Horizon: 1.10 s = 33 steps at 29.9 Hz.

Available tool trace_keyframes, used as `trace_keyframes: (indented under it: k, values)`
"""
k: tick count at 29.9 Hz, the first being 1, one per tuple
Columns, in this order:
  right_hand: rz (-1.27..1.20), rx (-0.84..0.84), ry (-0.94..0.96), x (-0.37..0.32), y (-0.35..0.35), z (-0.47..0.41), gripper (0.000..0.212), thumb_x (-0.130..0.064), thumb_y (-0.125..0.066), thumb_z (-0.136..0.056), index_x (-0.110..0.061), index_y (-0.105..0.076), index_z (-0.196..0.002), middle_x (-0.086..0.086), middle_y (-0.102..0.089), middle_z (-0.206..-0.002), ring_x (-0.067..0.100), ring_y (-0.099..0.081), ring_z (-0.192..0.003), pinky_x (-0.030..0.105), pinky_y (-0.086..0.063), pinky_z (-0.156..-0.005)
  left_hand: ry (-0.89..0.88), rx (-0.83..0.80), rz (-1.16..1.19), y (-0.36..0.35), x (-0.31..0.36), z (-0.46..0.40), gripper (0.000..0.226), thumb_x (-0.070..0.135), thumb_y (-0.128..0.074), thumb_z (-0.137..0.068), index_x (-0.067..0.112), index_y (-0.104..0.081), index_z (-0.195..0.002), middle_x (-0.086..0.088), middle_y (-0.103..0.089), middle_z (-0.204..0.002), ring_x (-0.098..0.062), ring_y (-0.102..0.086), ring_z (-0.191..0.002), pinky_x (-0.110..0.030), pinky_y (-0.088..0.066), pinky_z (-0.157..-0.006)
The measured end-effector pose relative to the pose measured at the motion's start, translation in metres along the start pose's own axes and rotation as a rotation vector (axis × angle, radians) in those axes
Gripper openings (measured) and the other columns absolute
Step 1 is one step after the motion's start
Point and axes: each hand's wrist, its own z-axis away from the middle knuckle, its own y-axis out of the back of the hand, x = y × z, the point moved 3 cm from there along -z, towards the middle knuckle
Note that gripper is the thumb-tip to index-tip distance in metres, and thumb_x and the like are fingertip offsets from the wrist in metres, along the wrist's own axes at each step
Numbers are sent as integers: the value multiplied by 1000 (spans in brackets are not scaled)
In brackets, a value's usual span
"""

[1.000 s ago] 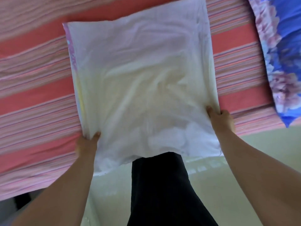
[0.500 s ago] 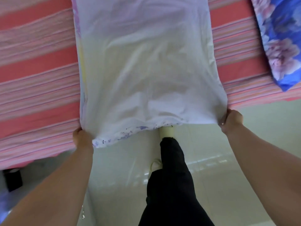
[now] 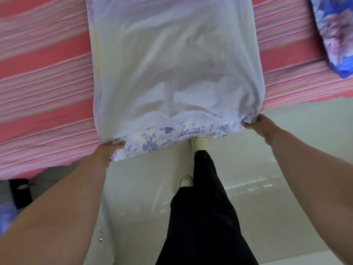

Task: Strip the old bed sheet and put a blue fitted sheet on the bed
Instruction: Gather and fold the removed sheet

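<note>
A folded white sheet (image 3: 175,69) with a purple flower print on its underside lies across the bed and hangs past the near edge. My left hand (image 3: 108,150) grips its near left corner. At the near right corner my right hand (image 3: 257,124) pinches the cloth. Under it the bed wears a pink and red striped sheet (image 3: 42,88). A blue cloth with pink flowers (image 3: 336,33) lies on the bed at the upper right.
A pale glossy tiled floor (image 3: 267,188) runs along the bed's near side. My black trouser leg (image 3: 204,217) and pale shoes stand on it. A dark object (image 3: 20,192) sits under the bed's edge at the left.
Both hands have pulled the white sheet toward me, off the bed's near edge. Its printed underside now shows below the hem, and I have stepped back from the bed.
</note>
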Motion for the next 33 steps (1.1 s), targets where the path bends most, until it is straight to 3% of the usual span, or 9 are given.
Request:
trace_keyframes:
  k: [4,7,10,14,16,21,24,27,33]
  values:
    - [-116,134,77,0,-13,26,16,-23,-62,-88,-11,-60,-98,10,-55,-89,20,-46,-79,27,-35,-67,-73,37,14,-19,-9,18,52,24,-73,-82,4,-52,-125,-6,-57,-116,-26,-53,-105,-37,-39,-95]
    - [-167,230,70,9,-19,43,26,-32,-61,-84,-6,-55,-86,9,-54,-79,25,-50,-77,28,-35,-64,-228,169,-26,-22,-15,40,39,30,-66,-75,6,-58,-105,-16,-59,-97,-26,-50,-83,-37,-37,-71]
    - [-219,48,-146,41,-32,61,55,-52,-69,-77,-5,-59,-103,7,-60,-87,24,-56,-75,29,-40,-62,-219,168,-28,-20,-33,60,46,33,-74,-80,0,-59,-108,-14,-59,-94,-26,-53,-83,-36,-44,-70]
    - [-324,-166,-228,74,-44,92,50,-35,-73,-81,-9,-55,-119,3,-63,-106,24,-57,-99,36,-44,-90,9,-12,-44,-25,-60,86,50,22,-71,-85,-3,-51,-125,-13,-53,-116,-31,-50,-118,-40,-38,-100]
    - [-297,-84,-144,74,-42,107,55,-38,-67,-83,-5,-52,-124,7,-61,-113,25,-56,-103,43,-44,-99,-24,-13,-12,-25,-62,94,41,23,-71,-83,8,-50,-115,-10,-50,-109,-25,-51,-99,-35,-39,-86]
    - [-104,235,-7,53,-18,145,37,-34,-53,-94,2,-51,-106,14,-55,-91,26,-50,-72,29,-37,-57,-152,176,-65,-5,-68,120,36,39,-62,-89,5,-50,-90,-13,-55,-87,-18,-46,-59,-31,-40,-70]
    - [-45,50,-33,53,-8,159,41,-40,-69,-84,0,-57,-84,9,-59,-75,26,-56,-73,29,-44,-62,-36,56,-137,4,-86,135,53,41,-75,-78,-2,-61,-105,-21,-56,-120,-33,-59,-101,-39,-43,-91]
    - [-118,-161,-182,76,-4,171,36,-23,-78,-77,0,-63,-100,12,-67,-93,27,-60,-88,34,-48,-79,124,-88,-142,8,-118,138,93,39,-90,-55,-1,-52,-129,-17,-52,-136,-39,-53,-119,-46,-44,-99]
    - [1,122,20,86,5,200,27,-21,-51,-96,2,-51,-109,16,-54,-94,31,-52,-85,35,-39,-70,-222,308,-174,6,-121,174,24,15,-48,-97,-7,-59,-98,-23,-56,-85,-29,-52,-74,-34,-39,-66]
